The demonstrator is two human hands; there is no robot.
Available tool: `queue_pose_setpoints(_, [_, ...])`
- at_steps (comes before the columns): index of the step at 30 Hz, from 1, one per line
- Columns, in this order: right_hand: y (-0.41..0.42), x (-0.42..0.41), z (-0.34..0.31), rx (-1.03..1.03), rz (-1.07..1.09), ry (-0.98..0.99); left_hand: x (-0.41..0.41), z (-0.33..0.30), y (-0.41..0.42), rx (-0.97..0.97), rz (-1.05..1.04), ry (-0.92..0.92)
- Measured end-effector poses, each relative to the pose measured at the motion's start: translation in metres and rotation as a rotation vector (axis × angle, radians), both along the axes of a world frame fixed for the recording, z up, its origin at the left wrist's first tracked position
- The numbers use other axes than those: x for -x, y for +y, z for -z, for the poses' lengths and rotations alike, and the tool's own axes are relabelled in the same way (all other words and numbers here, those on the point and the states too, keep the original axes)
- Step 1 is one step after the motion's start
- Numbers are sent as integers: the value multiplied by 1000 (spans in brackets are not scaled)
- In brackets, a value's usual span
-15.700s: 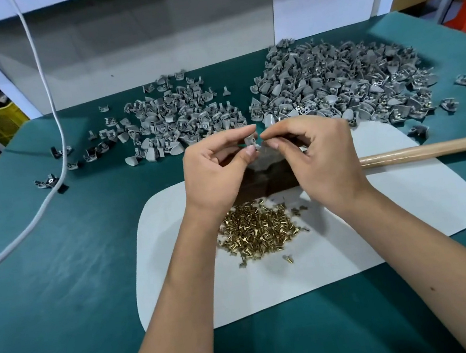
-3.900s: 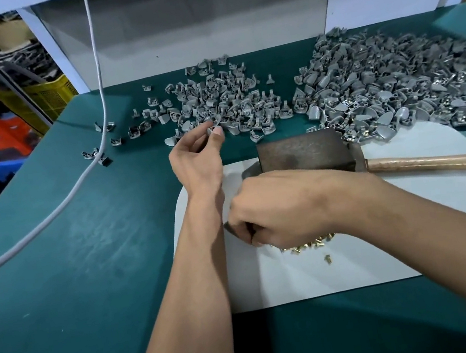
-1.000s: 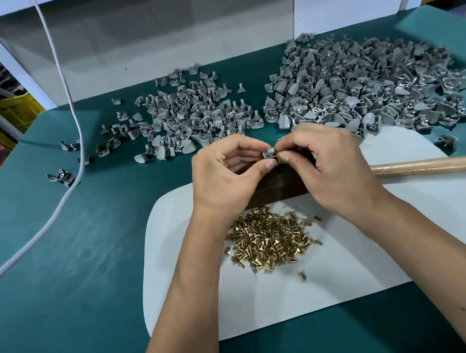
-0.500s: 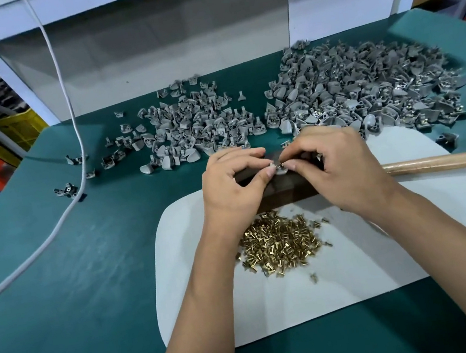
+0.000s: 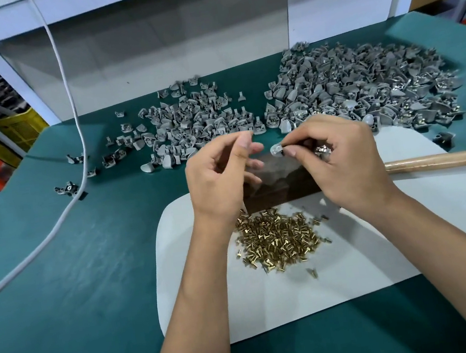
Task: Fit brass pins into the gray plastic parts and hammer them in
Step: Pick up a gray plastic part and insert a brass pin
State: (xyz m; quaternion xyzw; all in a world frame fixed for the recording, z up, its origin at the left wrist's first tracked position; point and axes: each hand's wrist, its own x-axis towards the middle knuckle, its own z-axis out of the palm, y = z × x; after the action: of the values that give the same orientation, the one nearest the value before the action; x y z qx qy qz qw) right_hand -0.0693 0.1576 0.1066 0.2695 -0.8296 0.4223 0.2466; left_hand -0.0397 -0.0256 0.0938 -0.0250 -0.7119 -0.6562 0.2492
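Both hands hover above the dark metal hammer head (image 5: 281,181), which lies on a white mat (image 5: 357,248) spread over the teal table (image 5: 61,292). The right hand (image 5: 341,160) pinches a small gray plastic part (image 5: 276,149) between thumb and forefinger, holding it just above the far edge of the hammer head; its other fingers are curled, and a few shiny pins (image 5: 322,150) show inside them. The left hand (image 5: 220,178) is just to the left of the part, apart from it, with its thumb and fingers loosely curved and spread, gripping nothing that can be seen.

The hammer's wooden handle (image 5: 447,160) runs off to the right across the mat. A pile of loose brass pins (image 5: 277,239) sits on the mat near the wrists, with one stray pin at its near right edge. Far across the table lie two heaps of gray plastic parts: a smaller, scattered heap (image 5: 193,121) on the left and a larger, denser heap (image 5: 363,87) on the right, some of whose pieces show brass. A white cable (image 5: 71,115) hangs down and trails over the left side of the table.
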Motion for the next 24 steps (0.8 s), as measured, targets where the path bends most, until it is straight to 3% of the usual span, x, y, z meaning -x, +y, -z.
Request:
queue_pose_setpoints(3, [-1, -1, 0, 41, -18, 27, -2, -5, 3, -169, 222, -130])
queue_pose_setpoints(6, [-2, -1, -1, 58, -53, 26, -3, -4, 4, -218, 299, -142])
queue_pose_setpoints(24, [-14, -9, 1, 196, 133, -232, 2, -2, 23, -84, 64, -90])
